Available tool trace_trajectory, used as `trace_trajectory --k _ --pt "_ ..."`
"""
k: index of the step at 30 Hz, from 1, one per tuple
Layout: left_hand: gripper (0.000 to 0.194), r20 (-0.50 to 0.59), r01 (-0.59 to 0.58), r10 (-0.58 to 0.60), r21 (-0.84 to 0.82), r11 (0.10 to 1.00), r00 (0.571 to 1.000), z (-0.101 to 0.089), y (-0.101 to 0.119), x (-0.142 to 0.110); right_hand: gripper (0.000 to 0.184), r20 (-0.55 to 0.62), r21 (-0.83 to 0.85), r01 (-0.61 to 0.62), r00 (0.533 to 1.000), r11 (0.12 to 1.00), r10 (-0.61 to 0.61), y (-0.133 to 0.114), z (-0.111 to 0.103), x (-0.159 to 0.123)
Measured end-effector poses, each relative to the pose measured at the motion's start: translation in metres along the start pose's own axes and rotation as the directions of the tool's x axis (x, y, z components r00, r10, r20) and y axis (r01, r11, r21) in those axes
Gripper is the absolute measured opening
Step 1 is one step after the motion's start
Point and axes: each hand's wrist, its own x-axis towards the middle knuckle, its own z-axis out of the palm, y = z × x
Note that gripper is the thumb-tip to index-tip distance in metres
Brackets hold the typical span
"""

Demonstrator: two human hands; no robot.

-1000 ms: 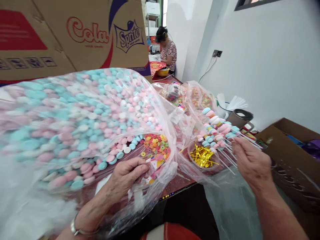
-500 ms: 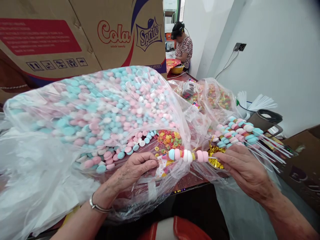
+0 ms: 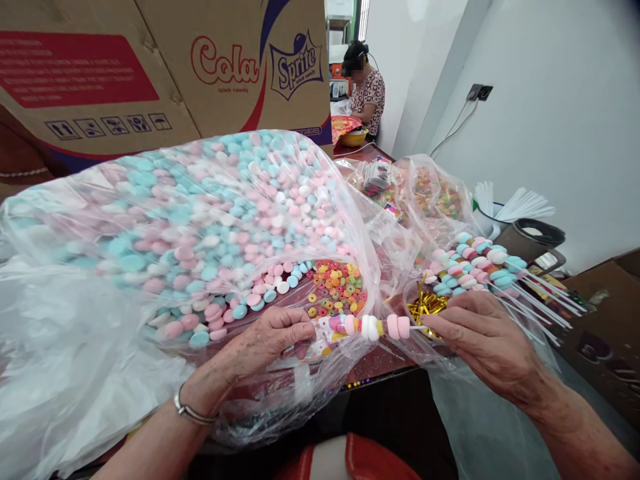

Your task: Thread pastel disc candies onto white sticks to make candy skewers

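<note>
L hand is pinched tight on a bag; R hand, also pinched, has the candy stick by its bare end, candy end in the bag, nr the tabletop's front edge. Best: keep bag's mouth wide, stick straight, push slow w/o ripping.
</note>
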Motion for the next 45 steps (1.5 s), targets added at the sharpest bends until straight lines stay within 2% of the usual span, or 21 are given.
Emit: trace_trajectory --k 3,8,13,18,22,26,28,32,36,41,45 --pt "0.037 0.008 -0.001 0.001 -0.017 1.0 1.0 0.001 -0.001 0.002 0.026 0.001 0.019 -0.006 1.0 1.0 0.006 -0.004 0.004 0.006" --pt "0.032 0.15 -0.031 0.026 0.032 0.999 0.988 0.001 0.003 0.005 0.023 0.031 0.15 -0.007 1.0 0.989 0.002 -0.009 0.011 0.017" --pt "0.013 0.218 0.027 -0.039 0.058 0.998 0.975 0.001 0.018 -0.005 0.019 0.044 0.185 -0.022 0.999 0.982 0.014 -0.011 0.014 0.023" --pt "0.02 0.383 0.074 -0.06 -0.021 0.997 0.922 0.011 0.033 -0.009 0.018 0.047 0.234 0.003 0.999 0.972 -0.015 -0.014 0.012 0.031" --pt "0.023 0.445 0.101 -0.05 -0.093 0.99 0.894 0.023 0.031 -0.004 0.023 0.141 0.264 -0.004 0.989 0.965 -0.035 -0.015 0.01 0.039" --pt "0.025 0.444 0.094 -0.02 -0.145 0.985 0.896 0.034 0.023 0.0 0.024 0.172 0.336 -0.013 0.984 0.942 -0.048 -0.015 0.003 0.047" --pt "0.027 0.406 0.025 0.023 -0.111 0.994 0.913 0.036 0.022 0.0 0.024 0.199 0.348 -0.022 0.979 0.937 -0.051 -0.015 -0.001 0.051" --pt "0.03 0.307 -0.137 0.086 0.15 0.979 0.948 0.035 0.022 -0.002 0.027 0.262 0.371 -0.028 0.962 0.928 -0.075 -0.022 0.0 0.053" --pt "0.035 0.233 -0.223 0.146 0.355 0.908 0.962 0.033 0.018 -0.003 0.028 0.274 0.287 -0.038 0.961 0.957 -0.044 -0.039 0.016 0.046" --pt "0.053 0.246 -0.283 0.204 0.352 0.892 0.948 0.036 0.012 -0.001 0.028 0.269 0.327 -0.123 0.963 0.937 0.032 -0.049 0.039 0.035" --pt "0.08 0.222 -0.245 0.179 0.318 0.916 0.959 0.031 0.017 -0.003 0.027 0.267 0.342 -0.197 0.958 0.919 0.106 -0.043 0.043 0.032"
